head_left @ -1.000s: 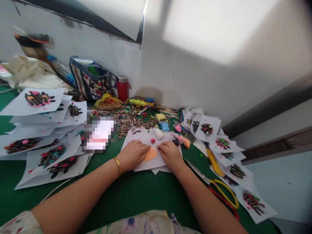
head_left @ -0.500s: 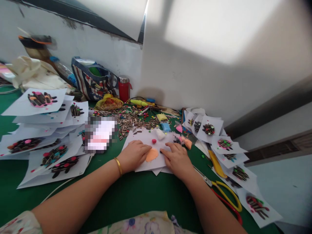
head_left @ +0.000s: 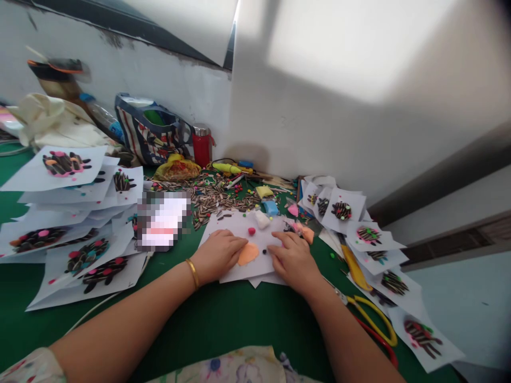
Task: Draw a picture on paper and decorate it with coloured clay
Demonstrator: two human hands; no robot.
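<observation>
A flat, rounded piece of orange clay [head_left: 248, 254] lies on white paper [head_left: 235, 274] in front of me. My left hand [head_left: 223, 253] rests on the sheet at the clay's left edge, fingers stretched out, holding nothing. On the other side, my right hand [head_left: 293, 260] lies over the paper with its fingers apart. A tiny black ball [head_left: 264, 251] sits just off my right fingertips, beside the orange piece. Farther up the sheet are a small red ball [head_left: 251, 231] and a lump of white clay [head_left: 262, 219].
Sunflower seeds [head_left: 217, 197] are scattered behind the paper, near blue clay [head_left: 270, 207]. Paper stacks with seed pictures [head_left: 83, 213] stand left, with more sheets [head_left: 393, 282] right. Scissors [head_left: 373, 319] lie by my right forearm, a phone [head_left: 162, 221] left, a red flask [head_left: 202, 146] behind.
My right hand has shifted slightly right, away from the orange clay. The black ball, which was at my right fingertip, now shows apart from it on the paper. My left hand stays put.
</observation>
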